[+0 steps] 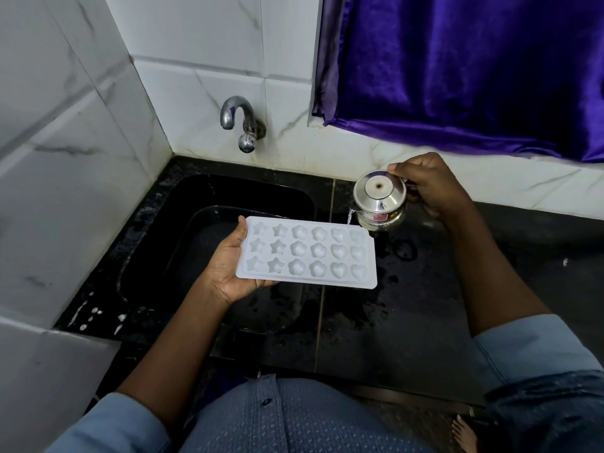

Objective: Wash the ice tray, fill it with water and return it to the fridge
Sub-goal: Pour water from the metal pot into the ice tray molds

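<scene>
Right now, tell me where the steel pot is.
Head view, right of centre: the steel pot tilts in the right hand by the ice tray, at its far right corner.

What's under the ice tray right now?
The left hand holds the ice tray from beneath at its left end, above the black sink and wet counter. Its fingers under the tray are hidden.

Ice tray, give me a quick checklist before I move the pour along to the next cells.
1. The ice tray lies flat in the left hand: ok.
2. The right hand grips the tilted pot: ok.
3. The water stream meets the tray's far right corner: ok.
4. How full the cells are: cannot tell.
5. Tray wholly over the sink: not ok, its right end is above the wet counter.
6. The tap is off: ok.
</scene>
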Demonstrator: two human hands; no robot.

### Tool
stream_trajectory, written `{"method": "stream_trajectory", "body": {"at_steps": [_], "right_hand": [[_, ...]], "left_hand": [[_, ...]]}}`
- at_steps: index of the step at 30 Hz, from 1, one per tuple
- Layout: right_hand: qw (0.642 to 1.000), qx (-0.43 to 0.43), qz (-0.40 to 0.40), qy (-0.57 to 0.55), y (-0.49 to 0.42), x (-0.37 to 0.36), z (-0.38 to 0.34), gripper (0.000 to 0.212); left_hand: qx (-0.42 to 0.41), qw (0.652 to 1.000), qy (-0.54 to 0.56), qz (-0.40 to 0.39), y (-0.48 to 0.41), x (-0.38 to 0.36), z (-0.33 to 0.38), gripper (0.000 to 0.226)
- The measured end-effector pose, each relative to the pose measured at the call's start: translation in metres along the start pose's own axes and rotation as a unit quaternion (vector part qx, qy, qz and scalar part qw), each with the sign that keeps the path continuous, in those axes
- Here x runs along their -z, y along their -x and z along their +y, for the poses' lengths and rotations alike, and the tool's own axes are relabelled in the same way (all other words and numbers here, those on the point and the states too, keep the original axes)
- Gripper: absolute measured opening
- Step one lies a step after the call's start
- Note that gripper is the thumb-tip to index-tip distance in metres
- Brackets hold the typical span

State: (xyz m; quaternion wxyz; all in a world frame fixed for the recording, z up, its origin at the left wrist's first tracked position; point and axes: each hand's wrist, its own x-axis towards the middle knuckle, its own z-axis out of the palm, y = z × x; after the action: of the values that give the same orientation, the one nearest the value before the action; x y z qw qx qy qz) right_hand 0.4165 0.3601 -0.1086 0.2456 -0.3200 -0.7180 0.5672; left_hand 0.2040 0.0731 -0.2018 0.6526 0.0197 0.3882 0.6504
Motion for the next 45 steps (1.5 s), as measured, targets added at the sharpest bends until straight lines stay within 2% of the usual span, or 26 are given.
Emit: {"method": "stream_trajectory", "body": {"at_steps": [7,15,18,23,32,35,38,41,45], "right_hand": [[1.0,0.012,-0.006,0.001,-0.007,-0.005,-0.004,0.036],[1.0,0.021,-0.015,-0.007,-0.006,-0.009,-0.009,0.058],[1.0,0.019,-0.018,-0.007,-0.006,-0.01,-0.01,0.045],[1.0,0.021,-0.008,0.002,-0.006,-0.009,-0.011,0.037],[1.0,0.016,0.001,0.001,-0.009,-0.007,-0.009,0.035],[1.0,0.018,0.002,0.002,-0.01,-0.008,-0.008,0.046],[1.0,0.014,-0.011,-0.006,-0.01,-0.013,-0.01,0.041],[1.0,0.015,-0.017,-0.016,-0.01,-0.019,-0.013,0.064],[1.0,0.019,-0.018,-0.006,-0.011,-0.026,-0.016,0.051]], "left_hand": [[0.006,1.0,0.004,-0.005,-0.001,-0.001,-0.002,0.079],[0.007,1.0,0.002,-0.011,-0.001,0.006,-0.004,0.081],[0.006,1.0,0.01,-0.008,-0.002,0.009,-0.004,0.081],[0.004,1.0,0.019,-0.008,-0.003,0.008,-0.004,0.079],[0.008,1.0,0.007,-0.012,-0.007,0.01,-0.004,0.081],[0.008,1.0,0.003,-0.011,-0.007,0.01,-0.004,0.082],[0.008,1.0,0.002,-0.01,-0.008,0.008,-0.005,0.082],[0.009,1.0,0.004,-0.004,-0.008,0.003,-0.005,0.08],[0.006,1.0,0.007,0.002,-0.008,-0.001,-0.004,0.079]]}}
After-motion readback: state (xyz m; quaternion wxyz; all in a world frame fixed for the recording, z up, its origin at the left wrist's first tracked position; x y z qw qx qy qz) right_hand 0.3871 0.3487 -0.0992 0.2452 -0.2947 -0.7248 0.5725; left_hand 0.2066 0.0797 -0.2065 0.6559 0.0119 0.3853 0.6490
